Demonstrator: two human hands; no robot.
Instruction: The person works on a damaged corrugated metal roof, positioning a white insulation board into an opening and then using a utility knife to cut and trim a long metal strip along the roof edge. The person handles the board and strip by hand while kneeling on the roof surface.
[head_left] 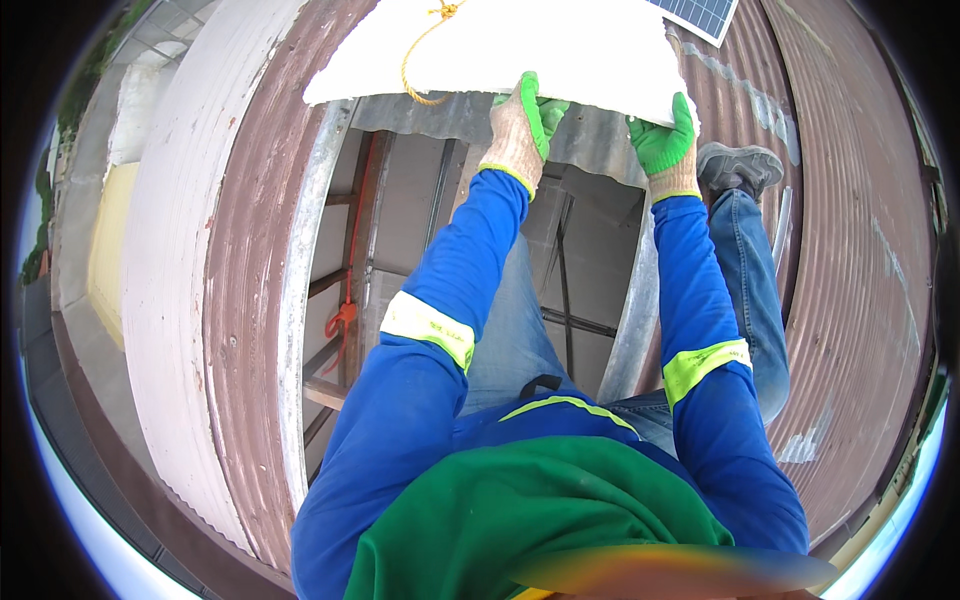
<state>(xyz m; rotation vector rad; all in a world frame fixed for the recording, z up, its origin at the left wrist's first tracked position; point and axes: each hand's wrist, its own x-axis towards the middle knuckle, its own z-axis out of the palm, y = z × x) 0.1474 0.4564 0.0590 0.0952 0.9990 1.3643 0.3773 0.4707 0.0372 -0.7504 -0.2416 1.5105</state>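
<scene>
A bright white sheet [540, 50] with a ragged near edge lies across the far end of an opening in the roof. My left hand [522, 128], in a beige glove with a green palm, is closed on that near edge at the middle, thumb on top. Farther right, my right hand [668, 152], gloved alike, grips the same edge close to its right corner. The fingertips under the sheet are partly hidden. A yellow rope [405, 72], knotted at the top of the view, hangs over the sheet's edge left of my left hand. Grey corrugated metal [590, 130] shows just beneath.
Below me the roof opening [600, 230] exposes beams and a grey ceiling, bordered by a metal strip [300, 270]. Red rope [343, 318] is tied inside. My shoe [742, 165] rests on brown corrugated roofing [850, 250] at right. A solar panel [705, 15] lies far right.
</scene>
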